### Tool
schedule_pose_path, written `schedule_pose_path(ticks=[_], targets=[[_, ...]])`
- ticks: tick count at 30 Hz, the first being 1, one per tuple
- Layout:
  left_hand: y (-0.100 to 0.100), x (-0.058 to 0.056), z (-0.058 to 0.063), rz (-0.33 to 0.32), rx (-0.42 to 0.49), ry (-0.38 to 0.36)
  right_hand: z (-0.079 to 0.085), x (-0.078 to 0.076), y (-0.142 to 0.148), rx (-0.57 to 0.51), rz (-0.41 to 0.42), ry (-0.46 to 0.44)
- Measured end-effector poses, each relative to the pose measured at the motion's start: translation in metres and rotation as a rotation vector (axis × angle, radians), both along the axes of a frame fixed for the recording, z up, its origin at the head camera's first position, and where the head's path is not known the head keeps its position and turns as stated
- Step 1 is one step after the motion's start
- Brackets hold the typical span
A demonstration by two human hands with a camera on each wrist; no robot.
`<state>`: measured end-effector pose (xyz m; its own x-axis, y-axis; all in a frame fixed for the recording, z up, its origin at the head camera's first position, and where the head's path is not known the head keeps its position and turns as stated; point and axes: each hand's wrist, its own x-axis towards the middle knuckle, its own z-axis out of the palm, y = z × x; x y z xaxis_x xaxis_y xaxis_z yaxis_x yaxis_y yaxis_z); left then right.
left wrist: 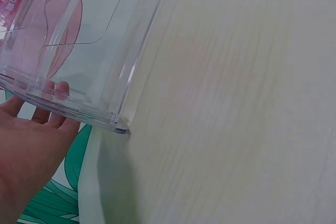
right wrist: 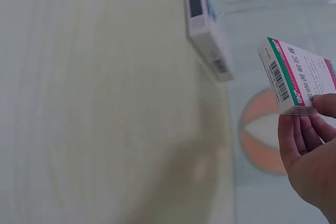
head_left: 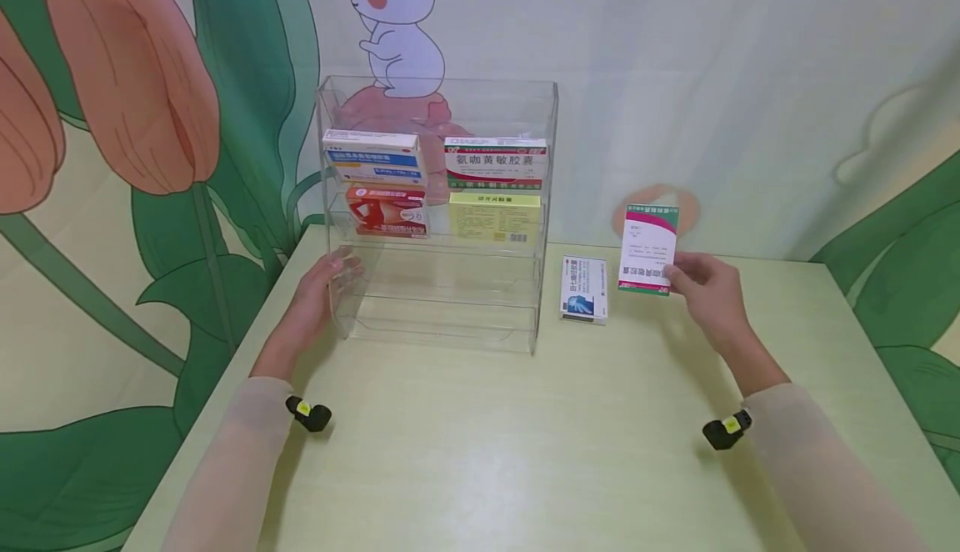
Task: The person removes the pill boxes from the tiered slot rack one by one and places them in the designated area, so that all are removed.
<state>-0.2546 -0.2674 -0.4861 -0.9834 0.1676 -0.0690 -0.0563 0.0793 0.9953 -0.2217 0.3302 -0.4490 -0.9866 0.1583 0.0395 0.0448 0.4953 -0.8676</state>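
Right of the clear rack, the right hand pinches the green-edged medicine box, long axis roughly upright; the left hand holds the rack's left side.

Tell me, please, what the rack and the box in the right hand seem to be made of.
The rack looks like clear, glossy plastic, perhaps acrylic: part of the left hand shows through and its edges catch light. The box in the right hand seems smooth printed cardboard, perhaps coated, with crisp edges.
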Motion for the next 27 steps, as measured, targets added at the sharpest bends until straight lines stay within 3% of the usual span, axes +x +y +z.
schedule_pose_path(ticks=[9, 16, 27], targets=[[0.003, 0.002, 0.005, 0.071, -0.036, -0.008, -0.041, -0.002, 0.02, -0.037, -0.031, -0.131], [0.005, -0.002, 0.004, 0.131, 0.013, 0.0, -0.062, -0.006, 0.024, -0.056, -0.033, -0.187], [0.008, -0.004, 0.001, 0.142, 0.037, 0.024, -0.065, -0.008, 0.027, 0.007, -0.011, -0.247]])
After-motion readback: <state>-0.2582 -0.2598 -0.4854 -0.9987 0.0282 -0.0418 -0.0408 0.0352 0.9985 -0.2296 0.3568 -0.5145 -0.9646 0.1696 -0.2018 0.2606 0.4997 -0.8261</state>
